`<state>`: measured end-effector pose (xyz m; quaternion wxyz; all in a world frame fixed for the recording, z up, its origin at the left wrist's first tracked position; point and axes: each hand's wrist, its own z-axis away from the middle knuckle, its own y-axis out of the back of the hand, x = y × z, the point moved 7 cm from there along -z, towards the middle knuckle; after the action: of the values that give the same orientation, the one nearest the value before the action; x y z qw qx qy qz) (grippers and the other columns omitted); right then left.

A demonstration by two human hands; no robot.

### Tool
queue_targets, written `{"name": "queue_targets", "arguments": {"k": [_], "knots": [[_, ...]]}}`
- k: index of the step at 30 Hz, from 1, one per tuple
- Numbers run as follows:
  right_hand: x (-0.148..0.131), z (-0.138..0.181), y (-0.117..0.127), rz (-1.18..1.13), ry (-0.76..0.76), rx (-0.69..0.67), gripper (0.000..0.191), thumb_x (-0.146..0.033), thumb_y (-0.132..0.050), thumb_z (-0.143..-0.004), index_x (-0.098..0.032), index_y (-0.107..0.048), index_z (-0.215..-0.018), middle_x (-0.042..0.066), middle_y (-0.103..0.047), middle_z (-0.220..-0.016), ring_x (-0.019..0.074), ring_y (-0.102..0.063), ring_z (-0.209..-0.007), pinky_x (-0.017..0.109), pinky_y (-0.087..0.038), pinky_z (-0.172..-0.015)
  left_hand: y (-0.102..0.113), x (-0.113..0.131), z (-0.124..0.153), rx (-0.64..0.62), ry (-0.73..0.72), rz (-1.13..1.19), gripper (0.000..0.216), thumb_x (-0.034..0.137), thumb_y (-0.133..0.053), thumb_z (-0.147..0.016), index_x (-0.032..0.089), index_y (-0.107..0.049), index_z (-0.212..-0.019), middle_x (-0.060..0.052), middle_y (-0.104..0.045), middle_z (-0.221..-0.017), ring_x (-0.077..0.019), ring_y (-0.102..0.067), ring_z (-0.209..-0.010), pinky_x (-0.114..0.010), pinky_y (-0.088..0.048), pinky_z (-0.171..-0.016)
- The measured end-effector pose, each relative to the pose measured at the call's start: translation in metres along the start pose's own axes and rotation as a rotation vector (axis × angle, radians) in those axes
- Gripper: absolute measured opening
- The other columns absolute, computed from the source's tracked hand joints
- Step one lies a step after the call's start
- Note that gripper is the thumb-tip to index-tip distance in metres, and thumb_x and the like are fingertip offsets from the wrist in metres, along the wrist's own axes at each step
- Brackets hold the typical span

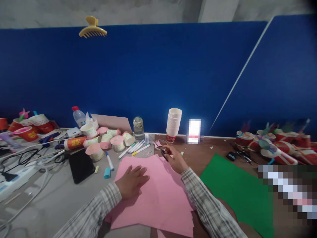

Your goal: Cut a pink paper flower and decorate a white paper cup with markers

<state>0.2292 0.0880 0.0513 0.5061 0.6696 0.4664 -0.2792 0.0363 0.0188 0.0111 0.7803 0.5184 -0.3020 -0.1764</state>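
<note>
A stack of pink paper sheets point(158, 205) lies in front of me with uneven edges. My left hand point(132, 182) rests flat on its left part, fingers spread, holding nothing. At the far edge of the paper, my right hand point(175, 158) closes its fingers around a slim black pen-like object point(163, 154); its exact kind is too small to tell. Just beyond that hand are pink paper scraps point(158, 144). Several markers point(133, 148) lie beyond the paper, and a blue marker point(109, 161) with a separate light-blue cap-like piece point(107, 173) is at its left.
A tall stack of paper cups point(173, 124) and a glass jar point(138, 128) stand near the blue partition point(148, 72). Pink-topped cups point(95, 152) and a black phone point(81, 165) are at left, with cables around. Green paper point(240, 195) lies right, before decorated cups point(277, 143).
</note>
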Motion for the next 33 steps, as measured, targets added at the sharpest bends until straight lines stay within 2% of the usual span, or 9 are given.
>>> {"name": "queue_targets", "arguments": {"k": [5,10,14,17,20,23,27,30,33], "knots": [[0.004,0.003,-0.011,0.039,-0.032,-0.081,0.035,-0.012,-0.048,-0.068,-0.021,-0.057,-0.1,-0.003,-0.057,-0.069,0.0146,-0.053,-0.061,0.026,-0.045,-0.061,0.02,-0.015,-0.011,0.123,0.054,0.048,0.03,0.027,-0.04,-0.08,0.035,-0.055,-0.104,-0.002,-0.051,-0.127,-0.0272,-0.032,-0.123,-0.061,-0.005,-0.1],[0.011,0.011,-0.037,0.109,-0.055,-0.178,0.031,-0.012,-0.05,-0.069,-0.021,-0.059,-0.098,-0.004,-0.056,-0.063,0.014,-0.053,-0.056,0.024,-0.043,-0.057,0.018,-0.003,-0.004,0.302,0.141,0.039,0.043,0.04,-0.036,-0.079,0.029,-0.041,-0.12,-0.009,-0.038,-0.137,-0.0293,-0.027,-0.125,-0.057,-0.015,-0.101],[0.012,0.013,-0.046,0.175,-0.039,-0.221,0.035,-0.01,-0.052,-0.069,-0.021,-0.059,-0.101,-0.002,-0.061,-0.067,0.0169,-0.056,-0.064,0.026,-0.043,-0.063,-0.003,0.009,-0.002,0.18,0.136,0.005,0.066,0.056,-0.044,-0.068,0.03,-0.029,-0.127,-0.012,-0.025,-0.142,-0.0401,-0.015,-0.126,-0.066,-0.014,-0.096],[0.01,0.014,-0.045,0.23,-0.008,-0.237,0.038,-0.008,-0.054,-0.069,-0.022,-0.059,-0.104,0.002,-0.066,-0.077,0.0197,-0.058,-0.072,0.028,-0.043,-0.069,-0.003,0.021,-0.008,0.088,-0.046,0.037,0.039,0.043,-0.033,-0.079,0.041,-0.04,-0.118,-0.002,-0.035,-0.139,-0.0346,-0.021,-0.126,-0.067,-0.013,-0.095],[0.007,0.014,-0.044,0.278,0.03,-0.25,0.04,-0.008,-0.054,-0.07,-0.023,-0.058,-0.106,0.005,-0.069,-0.088,0.0224,-0.06,-0.082,0.03,-0.043,-0.075,0.011,0.026,-0.014,0.146,-0.135,0.017,0.03,0.035,-0.034,-0.081,0.042,-0.056,-0.101,0.003,-0.048,-0.13,-0.032,-0.028,-0.124,-0.067,-0.01,-0.096],[0.003,0.016,-0.046,0.323,0.065,-0.262,0.039,-0.01,-0.054,-0.071,-0.023,-0.057,-0.107,0.007,-0.069,-0.097,0.0242,-0.06,-0.089,0.032,-0.042,-0.079,0.014,0.023,-0.014,0.266,-0.013,0.007,0.033,0.036,-0.034,-0.08,0.038,-0.053,-0.107,-0.001,-0.047,-0.131,-0.0314,-0.028,-0.124,-0.063,-0.013,-0.099],[0.0,0.019,-0.053,0.38,0.106,-0.293,0.037,-0.011,-0.055,-0.071,-0.023,-0.058,-0.106,0.008,-0.069,-0.1,0.0255,-0.06,-0.089,0.034,-0.041,-0.081,-0.013,0.02,-0.006,0.241,0.137,0.004,0.063,0.054,-0.043,-0.069,0.034,-0.03,-0.126,-0.01,-0.026,-0.142,-0.0407,-0.014,-0.127,-0.069,-0.012,-0.095],[-0.003,0.022,-0.058,0.413,0.151,-0.329,0.039,-0.01,-0.056,-0.07,-0.023,-0.057,-0.107,0.009,-0.067,-0.106,0.026,-0.058,-0.093,0.035,-0.038,-0.084,-0.019,0.031,-0.007,0.164,0.007,0.01,0.063,0.05,-0.043,-0.07,0.037,-0.022,-0.128,-0.006,-0.02,-0.144,-0.0401,-0.01,-0.128,-0.07,-0.009,-0.095],[-0.008,0.025,-0.061,0.442,0.205,-0.368,0.041,-0.01,-0.055,-0.07,-0.023,-0.055,-0.109,0.008,-0.066,-0.105,0.0252,-0.058,-0.093,0.035,-0.037,-0.084,-0.007,0.041,-0.013,0.042,-0.182,0.027,0.058,0.026,-0.048,-0.069,0.043,-0.032,-0.122,0.002,-0.031,-0.141,-0.0386,-0.018,-0.126,-0.07,-0.016,-0.093]]}}
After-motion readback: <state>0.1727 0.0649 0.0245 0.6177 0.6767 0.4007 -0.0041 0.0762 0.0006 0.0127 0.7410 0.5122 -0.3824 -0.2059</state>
